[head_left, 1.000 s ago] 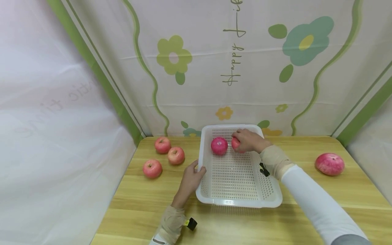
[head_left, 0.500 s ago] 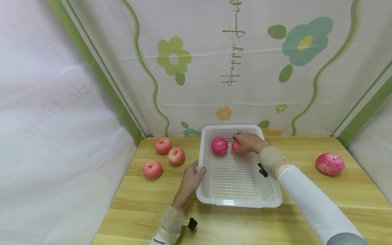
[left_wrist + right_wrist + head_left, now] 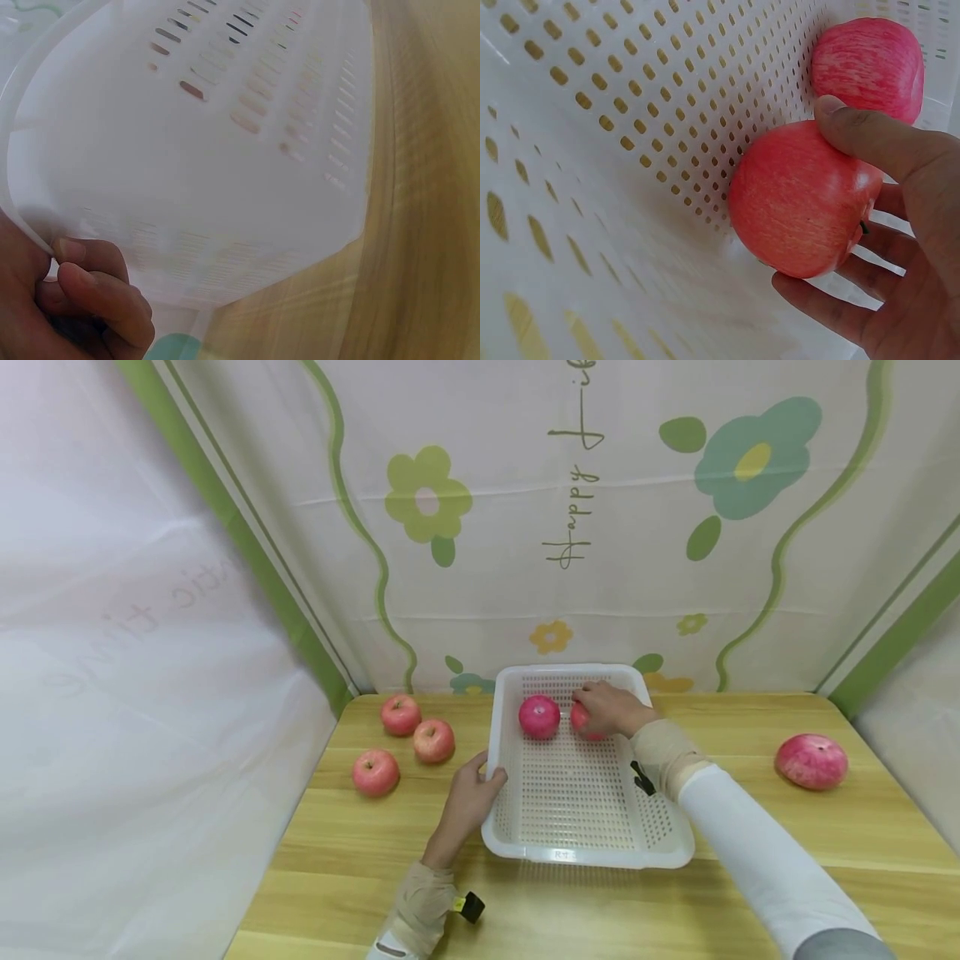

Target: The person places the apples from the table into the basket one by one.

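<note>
A white perforated plastic basket (image 3: 573,797) sits on the wooden table. My left hand (image 3: 468,797) pinches its left rim; in the left wrist view, the thumb and fingers of the left hand (image 3: 94,296) close over the edge of the basket wall (image 3: 142,157). Inside, at the far right, my right hand (image 3: 611,708) holds a red apple (image 3: 799,202). The right wrist view has the thumb over its top and the fingers curled beneath, close to the basket floor; contact with the floor is unclear. Beside it lies a deeper pink apple (image 3: 539,717), apart from the hand.
Three light red apples (image 3: 401,715) (image 3: 433,741) (image 3: 376,772) lie on the table left of the basket. To the right sits a larger, flattened pink-red fruit (image 3: 812,762). A flower-print curtain (image 3: 510,585) hangs behind the table's far edge.
My right forearm has swung slightly left, while the right hand keeps its hold on the red apple in nearly the same spot. My left hand and the basket have not moved.
</note>
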The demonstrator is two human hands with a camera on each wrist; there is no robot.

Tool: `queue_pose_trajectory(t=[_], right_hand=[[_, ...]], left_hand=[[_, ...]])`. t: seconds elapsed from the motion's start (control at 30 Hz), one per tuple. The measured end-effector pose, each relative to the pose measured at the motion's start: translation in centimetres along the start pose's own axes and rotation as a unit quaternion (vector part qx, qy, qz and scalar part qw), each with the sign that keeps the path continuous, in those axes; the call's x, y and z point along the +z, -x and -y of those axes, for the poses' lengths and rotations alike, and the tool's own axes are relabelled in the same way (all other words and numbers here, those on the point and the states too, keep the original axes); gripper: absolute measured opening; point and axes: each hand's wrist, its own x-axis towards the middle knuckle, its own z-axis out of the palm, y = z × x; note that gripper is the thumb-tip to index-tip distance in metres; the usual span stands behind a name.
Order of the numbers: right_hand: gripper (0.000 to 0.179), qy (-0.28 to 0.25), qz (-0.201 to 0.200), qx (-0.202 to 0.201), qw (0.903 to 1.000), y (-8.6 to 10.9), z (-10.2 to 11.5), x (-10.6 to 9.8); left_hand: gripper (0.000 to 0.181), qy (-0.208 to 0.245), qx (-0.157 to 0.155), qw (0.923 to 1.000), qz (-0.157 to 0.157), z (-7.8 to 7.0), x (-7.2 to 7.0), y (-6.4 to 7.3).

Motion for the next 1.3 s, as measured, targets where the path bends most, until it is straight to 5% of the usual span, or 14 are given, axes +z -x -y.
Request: queue_pose_trajectory(t=[0.7,1.3], right_hand=[[0.067,0.009,-0.014,0.013,0.9998,0.0,0.0,0.5],[0.065,0.014,-0.057,-0.032,0.9978,2.6,1.4,-2.6]], left_hand=[[0.056,0.001,-0.001,1.0,0.008,0.0,0.0,0.1],[0.049,-0.027,-0.006,0.9996,0.009,-0.1,-0.3,0.3]])
